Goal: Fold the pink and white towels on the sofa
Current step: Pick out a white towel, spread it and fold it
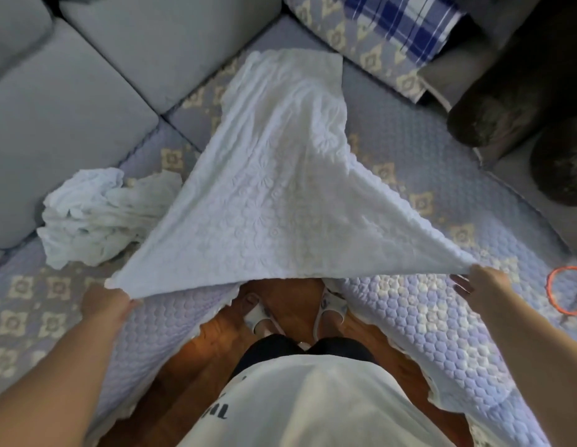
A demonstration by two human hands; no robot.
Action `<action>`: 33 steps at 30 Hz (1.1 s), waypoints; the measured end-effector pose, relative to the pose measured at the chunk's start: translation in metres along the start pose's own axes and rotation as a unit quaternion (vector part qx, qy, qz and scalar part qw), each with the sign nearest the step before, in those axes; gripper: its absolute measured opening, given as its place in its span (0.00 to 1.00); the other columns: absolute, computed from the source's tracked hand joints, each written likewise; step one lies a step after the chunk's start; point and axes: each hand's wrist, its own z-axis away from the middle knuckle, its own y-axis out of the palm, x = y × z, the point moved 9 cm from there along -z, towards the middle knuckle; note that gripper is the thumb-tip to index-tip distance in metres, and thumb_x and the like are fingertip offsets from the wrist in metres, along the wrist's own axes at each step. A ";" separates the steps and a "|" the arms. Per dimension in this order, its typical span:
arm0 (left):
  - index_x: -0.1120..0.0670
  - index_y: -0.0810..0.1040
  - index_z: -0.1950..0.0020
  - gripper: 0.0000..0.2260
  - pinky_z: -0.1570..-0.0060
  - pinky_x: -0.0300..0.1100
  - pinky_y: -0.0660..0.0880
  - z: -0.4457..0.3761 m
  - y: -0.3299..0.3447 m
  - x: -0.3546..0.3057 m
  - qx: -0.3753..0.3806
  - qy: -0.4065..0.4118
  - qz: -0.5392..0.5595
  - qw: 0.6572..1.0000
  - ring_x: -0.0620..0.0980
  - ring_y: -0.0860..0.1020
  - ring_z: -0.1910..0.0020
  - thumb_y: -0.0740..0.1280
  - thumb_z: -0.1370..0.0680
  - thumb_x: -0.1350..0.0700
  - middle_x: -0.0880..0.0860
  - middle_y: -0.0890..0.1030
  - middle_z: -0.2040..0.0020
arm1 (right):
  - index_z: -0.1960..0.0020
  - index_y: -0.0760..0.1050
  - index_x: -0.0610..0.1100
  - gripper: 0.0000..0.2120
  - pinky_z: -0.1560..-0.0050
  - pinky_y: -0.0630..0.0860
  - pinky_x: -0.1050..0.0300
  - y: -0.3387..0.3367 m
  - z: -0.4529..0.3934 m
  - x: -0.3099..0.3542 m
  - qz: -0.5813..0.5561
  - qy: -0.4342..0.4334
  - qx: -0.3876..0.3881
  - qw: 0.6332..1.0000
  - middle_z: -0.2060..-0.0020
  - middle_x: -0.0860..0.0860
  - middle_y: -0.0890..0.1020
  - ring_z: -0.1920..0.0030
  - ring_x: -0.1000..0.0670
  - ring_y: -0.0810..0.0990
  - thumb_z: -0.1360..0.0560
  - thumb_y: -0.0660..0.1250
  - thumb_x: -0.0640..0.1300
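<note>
Pinching white towel (274, 195) corners, left hand (103, 304) and right hand (484, 285), stretched above sofa (71, 101)

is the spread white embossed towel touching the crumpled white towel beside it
Cannot tell. In the head view the spread white embossed towel overlaps the crumpled white towel, hiding any contact or gap.
</note>
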 end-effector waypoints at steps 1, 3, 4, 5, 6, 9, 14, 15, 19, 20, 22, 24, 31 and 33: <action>0.60 0.75 0.59 0.13 0.61 0.44 0.70 0.005 -0.003 -0.001 -0.017 -0.005 0.033 0.999 0.58 0.75 0.50 0.59 0.15 0.63 0.60 0.73 0.60 | 0.27 0.69 0.40 0.22 0.43 0.75 0.50 0.002 0.003 0.000 -0.006 0.003 -0.002 1.000 0.36 0.40 0.80 0.49 0.41 0.83 0.17 0.47 0.35; 0.60 0.75 0.57 0.11 0.59 0.47 0.69 0.008 -0.002 -0.003 -0.026 0.002 0.051 0.998 0.57 0.73 0.51 0.60 0.16 0.61 0.60 0.73 0.59 | 0.29 0.71 0.41 0.22 0.40 0.76 0.51 0.000 0.005 -0.001 -0.019 0.007 -0.019 1.000 0.37 0.42 0.80 0.46 0.42 0.84 0.17 0.47 0.35; 0.62 0.76 0.56 0.11 0.60 0.47 0.69 0.012 0.000 -0.002 -0.010 -0.007 0.038 0.999 0.57 0.72 0.51 0.60 0.16 0.61 0.60 0.73 0.58 | 0.31 0.72 0.41 0.21 0.39 0.76 0.52 -0.001 0.007 -0.002 -0.033 0.009 -0.027 0.999 0.37 0.42 0.80 0.42 0.43 0.83 0.18 0.48 0.34; 0.65 0.77 0.51 0.11 0.58 0.47 0.72 0.017 0.001 -0.001 0.007 -0.014 0.090 0.996 0.57 0.73 0.51 0.59 0.15 0.61 0.61 0.76 0.55 | 0.34 0.73 0.42 0.20 0.39 0.77 0.53 -0.004 0.014 -0.001 -0.041 0.012 -0.035 0.998 0.38 0.44 0.80 0.40 0.44 0.83 0.18 0.48 0.33; 0.66 0.77 0.40 0.11 0.54 0.47 0.74 0.020 0.001 -0.002 0.018 -0.010 0.180 0.983 0.56 0.74 0.49 0.58 0.16 0.61 0.61 0.78 0.47 | 0.38 0.73 0.44 0.18 0.40 0.77 0.55 -0.007 0.018 0.002 -0.054 0.012 -0.048 0.997 0.40 0.45 0.80 0.41 0.46 0.83 0.18 0.49 0.33; 0.60 0.69 0.26 0.18 0.40 0.45 0.75 0.059 -0.006 -0.022 0.071 0.029 0.415 0.907 0.53 0.77 0.38 0.58 0.17 0.62 0.60 0.74 0.29 | 0.40 0.74 0.47 0.14 0.59 0.78 0.61 -0.011 0.037 0.004 -0.142 0.036 -0.080 0.986 0.43 0.48 0.77 0.57 0.50 0.80 0.20 0.53 0.37; 0.59 0.73 0.34 0.13 0.42 0.54 0.77 0.141 -0.038 -0.072 0.003 0.215 0.438 0.873 0.57 0.79 0.44 0.63 0.18 0.61 0.60 0.79 0.38 | 0.53 0.76 0.47 0.10 0.58 0.79 0.54 0.029 0.092 0.035 -0.186 -0.124 0.006 0.975 0.53 0.45 0.79 0.56 0.48 0.77 0.25 0.58 0.36; 0.59 0.72 0.35 0.12 0.45 0.52 0.77 0.161 -0.046 -0.083 -0.043 0.266 0.382 0.884 0.56 0.79 0.47 0.63 0.18 0.59 0.59 0.80 0.41 | 0.55 0.75 0.47 0.09 0.59 0.76 0.52 0.036 0.113 0.044 -0.145 -0.188 0.009 0.971 0.55 0.45 0.77 0.56 0.48 0.75 0.23 0.58 0.38; 0.51 0.73 0.46 0.05 0.63 0.33 0.70 0.235 -0.030 -0.121 -0.014 0.408 0.279 0.869 0.42 0.78 0.58 0.67 0.19 0.55 0.44 0.79 0.55 | 0.50 0.74 0.47 0.08 0.50 0.77 0.40 0.077 0.199 0.054 -0.013 -0.377 0.086 0.922 0.54 0.47 0.79 0.52 0.42 0.78 0.16 0.57 0.44; 0.48 0.74 0.49 0.04 0.65 0.31 0.70 0.250 -0.016 -0.127 0.023 0.420 0.265 0.868 0.39 0.79 0.60 0.69 0.20 0.55 0.42 0.80 0.58 | 0.50 0.75 0.48 0.09 0.48 0.76 0.38 0.094 0.221 0.049 0.013 -0.408 0.130 0.903 0.53 0.47 0.79 0.50 0.42 0.78 0.15 0.58 0.44; 0.45 0.78 0.54 0.06 0.63 0.30 0.73 0.275 0.010 -0.133 0.101 0.423 0.278 0.856 0.39 0.81 0.60 0.72 0.22 0.55 0.45 0.83 0.59 | 0.50 0.76 0.53 0.10 0.49 0.76 0.49 0.123 0.262 0.034 0.067 -0.465 0.202 0.859 0.51 0.51 0.78 0.49 0.50 0.78 0.16 0.59 0.42; 0.45 0.82 0.55 0.05 0.60 0.36 0.77 0.292 0.030 -0.134 0.165 0.387 0.319 0.849 0.43 0.84 0.58 0.73 0.23 0.55 0.45 0.85 0.57 | 0.50 0.77 0.56 0.12 0.50 0.72 0.62 0.148 0.300 0.017 0.112 -0.503 0.250 0.820 0.52 0.57 0.76 0.50 0.60 0.76 0.17 0.61 0.40; 0.34 0.79 0.55 0.04 0.67 0.32 0.76 0.316 0.059 -0.135 0.201 0.386 0.316 0.843 0.40 0.83 0.62 0.72 0.24 0.45 0.41 0.84 0.59 | 0.51 0.79 0.58 0.09 0.54 0.74 0.69 0.182 0.344 -0.015 0.138 -0.510 0.298 0.795 0.57 0.62 0.82 0.51 0.61 0.80 0.22 0.69 0.43; 0.42 0.81 0.56 0.04 0.68 0.31 0.74 0.309 0.061 -0.130 0.201 0.357 0.348 0.843 0.42 0.84 0.63 0.70 0.22 0.45 0.45 0.85 0.60 | 0.56 0.77 0.60 0.11 0.56 0.74 0.71 0.178 0.339 -0.015 0.113 -0.494 0.289 0.812 0.58 0.64 0.82 0.53 0.60 0.81 0.23 0.71 0.44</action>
